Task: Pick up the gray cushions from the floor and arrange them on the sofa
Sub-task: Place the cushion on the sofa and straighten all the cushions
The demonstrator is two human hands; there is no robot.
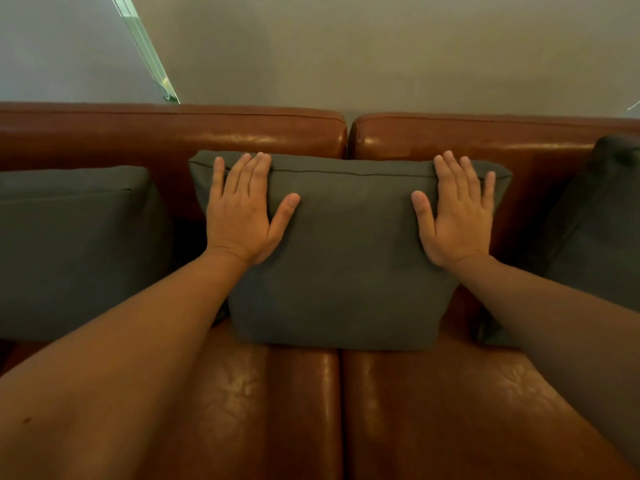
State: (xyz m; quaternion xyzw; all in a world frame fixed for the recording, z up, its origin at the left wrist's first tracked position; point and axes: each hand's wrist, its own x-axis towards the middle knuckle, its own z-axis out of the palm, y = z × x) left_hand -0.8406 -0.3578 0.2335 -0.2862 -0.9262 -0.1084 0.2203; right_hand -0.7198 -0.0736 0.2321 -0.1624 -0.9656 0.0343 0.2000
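A single wide-angle view comes from a camera worn on the person's head, looking forward and steeply down. It faces the backrest of a brown leather sofa [270, 133] head-on, with a plain pale wall [381, 46] above it. The camera sits close: both bare forearms stretch from the bottom corners into the middle, ending at the left hand [239, 216] and right hand [457, 216]. The sofa's seat fills the lower frame. Straight edges bow near the borders from the lens. No second view exists to share any part.

Both arms outstretched, left hand [239, 216] and right hand [457, 216] seemingly flat, fingers [450, 168] spread.
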